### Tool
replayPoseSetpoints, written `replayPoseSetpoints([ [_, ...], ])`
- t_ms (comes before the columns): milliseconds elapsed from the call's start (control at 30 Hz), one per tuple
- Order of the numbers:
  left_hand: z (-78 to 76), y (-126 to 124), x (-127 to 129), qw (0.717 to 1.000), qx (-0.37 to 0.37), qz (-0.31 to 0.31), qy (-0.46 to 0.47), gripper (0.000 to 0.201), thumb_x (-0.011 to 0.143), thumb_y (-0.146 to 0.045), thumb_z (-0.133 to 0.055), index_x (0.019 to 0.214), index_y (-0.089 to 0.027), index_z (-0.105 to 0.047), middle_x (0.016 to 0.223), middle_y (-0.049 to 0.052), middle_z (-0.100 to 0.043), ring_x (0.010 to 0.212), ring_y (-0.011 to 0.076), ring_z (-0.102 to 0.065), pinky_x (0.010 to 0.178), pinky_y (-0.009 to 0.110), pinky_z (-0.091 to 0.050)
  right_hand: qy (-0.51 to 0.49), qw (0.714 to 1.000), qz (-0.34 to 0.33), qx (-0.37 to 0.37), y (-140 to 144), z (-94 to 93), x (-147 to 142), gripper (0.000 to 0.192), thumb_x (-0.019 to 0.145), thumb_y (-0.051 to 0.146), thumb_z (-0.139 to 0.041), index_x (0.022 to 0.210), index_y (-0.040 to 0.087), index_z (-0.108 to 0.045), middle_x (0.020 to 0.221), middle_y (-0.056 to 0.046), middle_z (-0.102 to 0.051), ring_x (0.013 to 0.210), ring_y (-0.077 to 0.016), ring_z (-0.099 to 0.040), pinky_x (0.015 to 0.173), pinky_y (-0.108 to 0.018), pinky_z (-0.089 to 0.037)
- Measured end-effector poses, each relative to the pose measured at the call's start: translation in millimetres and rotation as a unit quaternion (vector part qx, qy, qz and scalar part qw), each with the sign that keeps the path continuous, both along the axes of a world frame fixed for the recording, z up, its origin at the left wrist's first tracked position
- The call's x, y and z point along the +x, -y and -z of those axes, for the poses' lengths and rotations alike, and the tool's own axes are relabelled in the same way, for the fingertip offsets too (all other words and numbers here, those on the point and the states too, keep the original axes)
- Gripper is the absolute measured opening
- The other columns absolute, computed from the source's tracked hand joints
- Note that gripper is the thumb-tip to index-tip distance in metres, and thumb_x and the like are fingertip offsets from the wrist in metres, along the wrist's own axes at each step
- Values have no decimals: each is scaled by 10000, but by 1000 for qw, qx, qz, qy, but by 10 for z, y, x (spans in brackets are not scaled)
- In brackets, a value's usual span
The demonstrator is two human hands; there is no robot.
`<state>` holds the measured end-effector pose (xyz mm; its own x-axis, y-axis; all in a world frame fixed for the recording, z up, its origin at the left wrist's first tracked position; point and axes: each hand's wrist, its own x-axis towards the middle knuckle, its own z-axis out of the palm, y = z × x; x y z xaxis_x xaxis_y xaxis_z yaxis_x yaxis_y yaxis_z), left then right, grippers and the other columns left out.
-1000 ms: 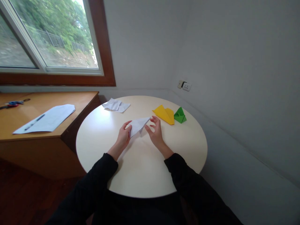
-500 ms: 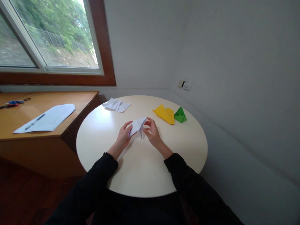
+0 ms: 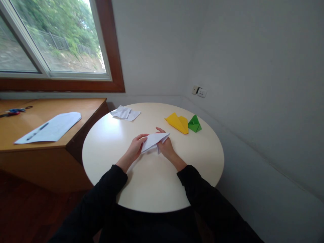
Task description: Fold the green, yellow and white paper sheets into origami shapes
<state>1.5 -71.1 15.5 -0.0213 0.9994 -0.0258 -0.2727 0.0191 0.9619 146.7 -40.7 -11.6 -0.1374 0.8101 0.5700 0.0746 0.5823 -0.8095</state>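
A folded sheet of white paper (image 3: 154, 139) is held just above the round table, its pointed end toward the right. My left hand (image 3: 135, 147) pinches its left end, thumb on top and the other fingers partly hidden. Around the right end is my right hand (image 3: 167, 147), with the thumb tucked beneath the upper layer and a finger extended past the far edge. A loose flap hangs down by the right thumb. Part of the right hand is covered by the paper.
Crumpled white paper (image 3: 125, 113) lies on the round table (image 3: 154, 189) at the back left. Yellow folded paper (image 3: 178, 123) and green folded paper (image 3: 194, 124) are at the back right. A wooden desk (image 3: 91, 113) at left bears white sheets (image 3: 59, 126), a pen (image 3: 37, 131) and scissors (image 3: 16, 110).
The white paper has swung from a steeper tilt to a flatter one, its point now reaching further right. My right hand has moved its thumb in under the paper.
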Motion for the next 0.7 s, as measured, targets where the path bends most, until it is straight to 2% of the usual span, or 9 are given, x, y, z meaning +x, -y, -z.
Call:
replayPoseSetpoints([
  [200,-8,54,71,997,17,40,-68,199,627,-266,-660,767,-126,-643,622,6,-600,542,111,-512,509,216,-369,16,999,32,33,5,-44,31,333,762,161,-482,1073,220,-586,1033,-72,-599,941,-189,-590,774,-337,-513],
  [433,-8,53,48,992,12,21,-128,210,631,-234,-651,818,-137,-650,571,-15,-588,505,107,-474,477,212,-310,40,995,32,81,62,-116,45,360,699,100,-516,1024,239,-581,1078,-73,-555,1082,-215,-503,937,-406,-421],
  [567,-24,41,32,992,12,9,-124,213,637,-262,-649,816,-147,-665,634,-4,-611,555,122,-495,504,219,-325,32,995,36,82,72,-101,38,230,637,107,-566,843,208,-567,1037,-79,-539,1060,-232,-500,949,-409,-391],
  [700,-55,49,11,996,16,14,-88,316,690,-426,-613,816,-142,-670,746,38,-644,670,159,-545,577,239,-371,4,997,51,59,51,-81,41,159,630,160,-586,770,200,-523,978,-68,-532,1020,-225,-520,938,-398,-387],
])
